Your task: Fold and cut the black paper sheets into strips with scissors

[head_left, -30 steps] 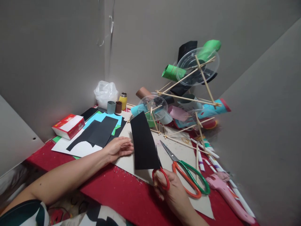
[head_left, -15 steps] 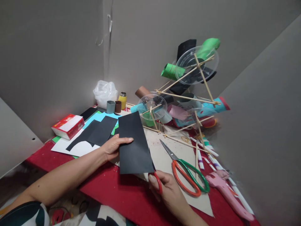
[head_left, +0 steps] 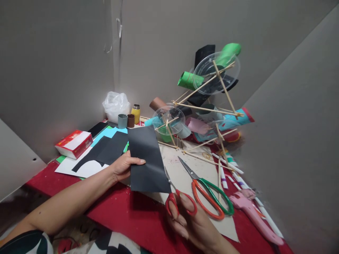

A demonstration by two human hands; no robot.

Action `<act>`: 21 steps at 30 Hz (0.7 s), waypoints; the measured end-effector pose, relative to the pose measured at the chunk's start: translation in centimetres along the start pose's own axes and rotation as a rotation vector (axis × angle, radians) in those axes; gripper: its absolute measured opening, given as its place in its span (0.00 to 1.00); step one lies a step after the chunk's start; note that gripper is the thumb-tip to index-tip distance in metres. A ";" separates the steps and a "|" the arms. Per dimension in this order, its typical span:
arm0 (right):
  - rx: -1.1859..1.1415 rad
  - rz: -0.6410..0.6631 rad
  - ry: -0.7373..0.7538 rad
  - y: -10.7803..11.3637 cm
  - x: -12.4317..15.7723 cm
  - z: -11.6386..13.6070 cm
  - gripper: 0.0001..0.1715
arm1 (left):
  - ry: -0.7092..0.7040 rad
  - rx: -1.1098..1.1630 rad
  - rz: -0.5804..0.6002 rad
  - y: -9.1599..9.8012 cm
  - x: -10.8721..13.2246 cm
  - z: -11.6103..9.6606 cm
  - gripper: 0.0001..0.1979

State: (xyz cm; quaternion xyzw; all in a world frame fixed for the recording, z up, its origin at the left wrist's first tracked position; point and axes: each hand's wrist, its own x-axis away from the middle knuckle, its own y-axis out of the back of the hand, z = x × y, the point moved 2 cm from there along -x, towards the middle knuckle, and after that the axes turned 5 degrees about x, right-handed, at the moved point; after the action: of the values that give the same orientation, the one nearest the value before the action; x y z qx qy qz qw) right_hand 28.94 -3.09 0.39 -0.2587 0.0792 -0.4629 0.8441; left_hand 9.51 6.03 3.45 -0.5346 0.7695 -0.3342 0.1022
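My left hand point(head_left: 127, 163) pinches the left edge of a sheet of black paper point(head_left: 145, 160), thumb on top, holding it up above the table. In my right hand point(head_left: 185, 217) is a pair of scissors with red handles point(head_left: 171, 203), fingers through the loops. The handles are spread apart, and the blades lie at the paper's lower right edge. Just right of the paper, larger scissors with orange and green handles point(head_left: 209, 197) rest on a beige board point(head_left: 172, 158).
A stick frame point(head_left: 206, 107) with clear discs and paper tubes stands behind. Right lies a pink glue gun point(head_left: 258, 217). Left are a red-and-white box point(head_left: 74, 144), black paper pieces point(head_left: 111, 146) and white paper point(head_left: 63, 168). Small cups point(head_left: 123, 121), a yellow bottle point(head_left: 136, 113) and a plastic bag point(head_left: 116, 106) stand behind.
The red scissors' handles have spread wider, and my right hand has turned, showing both loops and part of the blades. The black paper stays in my left hand; the view has shifted slightly.
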 end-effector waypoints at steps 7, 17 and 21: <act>-0.083 0.058 -0.042 -0.3 0.5 0.4 0.28 | -0.095 -0.020 0.048 -0.6 0.5 -0.3 0.21; 0.201 -0.051 0.051 0.0 0.0 0.6 0.28 | -0.021 -0.063 0.103 -0.4 1.0 0.0 0.20; 0.282 -0.065 0.064 0.8 -0.1 0.4 0.27 | -0.020 -0.099 0.228 -0.1 0.4 -0.7 0.21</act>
State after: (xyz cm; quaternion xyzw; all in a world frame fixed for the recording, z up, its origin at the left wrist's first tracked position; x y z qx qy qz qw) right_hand 29.62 -2.55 0.31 -0.1251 0.0315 -0.5045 0.8537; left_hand 9.06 5.93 4.07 -0.4515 0.8397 -0.2767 0.1206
